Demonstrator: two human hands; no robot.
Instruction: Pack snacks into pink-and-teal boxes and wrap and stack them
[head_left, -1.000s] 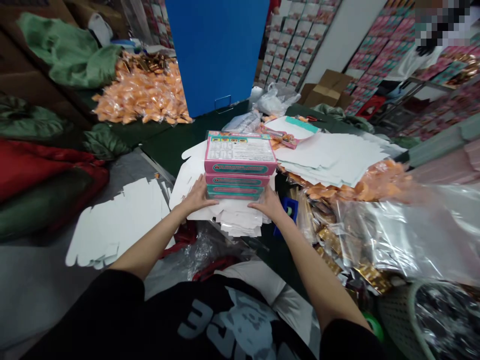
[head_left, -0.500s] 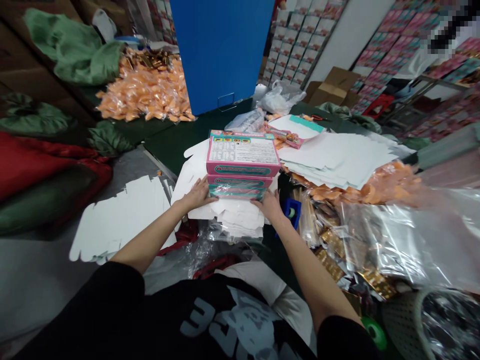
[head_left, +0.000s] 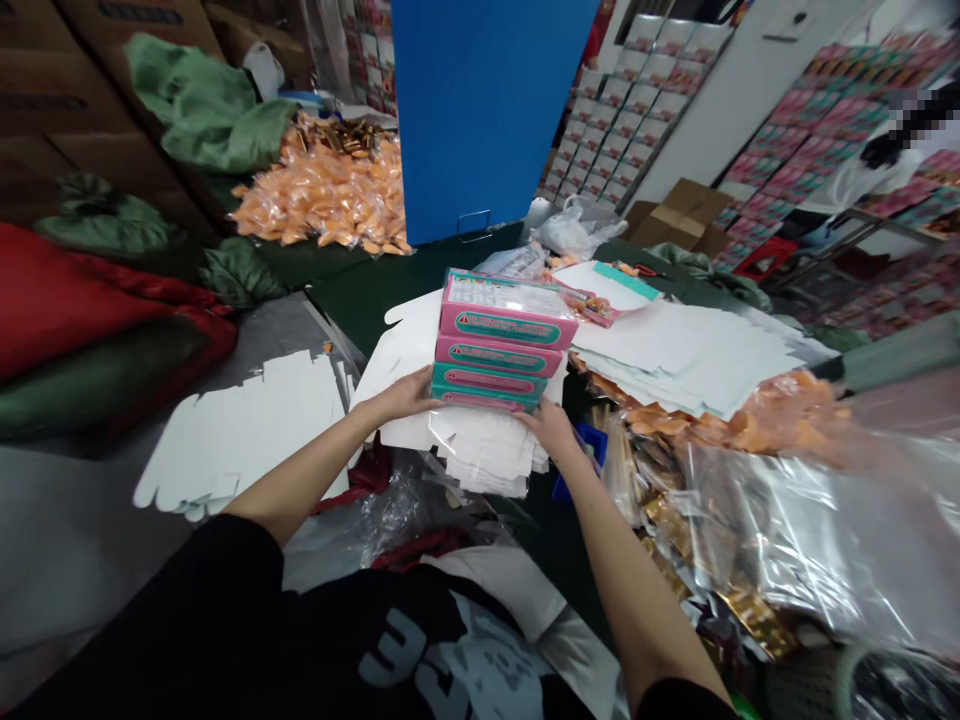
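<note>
A stack of several pink and teal printed boxes (head_left: 501, 345) stands in front of me on white cardboard sheets. Clear plastic film shows around its lower part. My left hand (head_left: 409, 392) grips the stack's lower left corner, thumb along the front edge. At the lower right corner, my right hand (head_left: 550, 428) holds it from the other side. The fingers behind the boxes are partly hidden. Below the stack, closer to my body, lies a pile of flat white cardboard pieces (head_left: 487, 455).
Flat white cartons (head_left: 244, 430) lie at left, more white sheets (head_left: 675, 345) at right. A blue tape dispenser (head_left: 592, 450) sits by my right wrist. Orange wrapped items (head_left: 330, 190) are heaped behind, beside a tall blue panel (head_left: 487, 110). Clear plastic bags (head_left: 795, 530) cover the right side.
The stack now leans a little and shows more of its lower boxes, as if raised between my hands. My view has shifted slightly left.
</note>
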